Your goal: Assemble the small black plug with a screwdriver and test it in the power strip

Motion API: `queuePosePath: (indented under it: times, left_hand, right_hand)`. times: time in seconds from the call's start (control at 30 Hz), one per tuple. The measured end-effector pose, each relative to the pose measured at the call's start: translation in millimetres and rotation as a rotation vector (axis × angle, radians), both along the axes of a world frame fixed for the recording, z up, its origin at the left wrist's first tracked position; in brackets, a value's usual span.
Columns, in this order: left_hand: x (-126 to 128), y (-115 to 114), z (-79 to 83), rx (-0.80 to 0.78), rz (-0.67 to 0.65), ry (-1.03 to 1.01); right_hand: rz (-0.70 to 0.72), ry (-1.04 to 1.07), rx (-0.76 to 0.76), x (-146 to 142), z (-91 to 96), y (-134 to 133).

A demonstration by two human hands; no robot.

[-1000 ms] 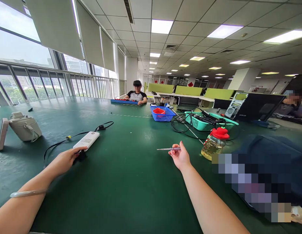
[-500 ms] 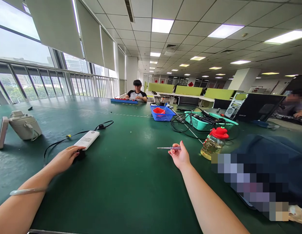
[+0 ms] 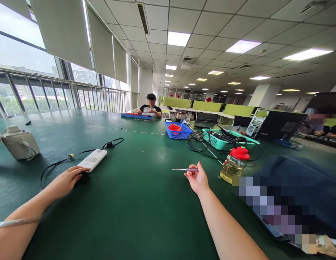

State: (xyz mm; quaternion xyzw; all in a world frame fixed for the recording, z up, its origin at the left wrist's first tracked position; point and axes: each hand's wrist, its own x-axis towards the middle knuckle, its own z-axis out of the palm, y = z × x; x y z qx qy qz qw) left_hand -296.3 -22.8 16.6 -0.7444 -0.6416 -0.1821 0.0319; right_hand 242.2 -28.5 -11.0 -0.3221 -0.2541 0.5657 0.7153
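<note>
Head view shows the right hand [image 3: 197,178] pinching a thin screwdriver [image 3: 184,169] above the green table [image 3: 141,202], the left hand [image 3: 65,179] curled on a white power strip [image 3: 92,160].

The screwdriver [image 3: 184,169] pinched in my right hand [image 3: 196,178] has a thin bright metal shaft and a clear plastic handle. By my left hand [image 3: 66,180] the power strip [image 3: 92,160] is smooth white plastic, slightly glossy. The table [image 3: 141,209] top looks matt green. The bottle [image 3: 234,168] is clear glossy plastic
</note>
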Motion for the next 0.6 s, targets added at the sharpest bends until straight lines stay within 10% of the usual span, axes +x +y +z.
queuePosePath:
  times: [0.6]
  left_hand:
    - [12.1, -16.3, 14.7, -0.231, 0.022, -0.209]
  right_hand:
    - [0.015, -0.010, -0.015, 0.4, 0.5, -1.7]
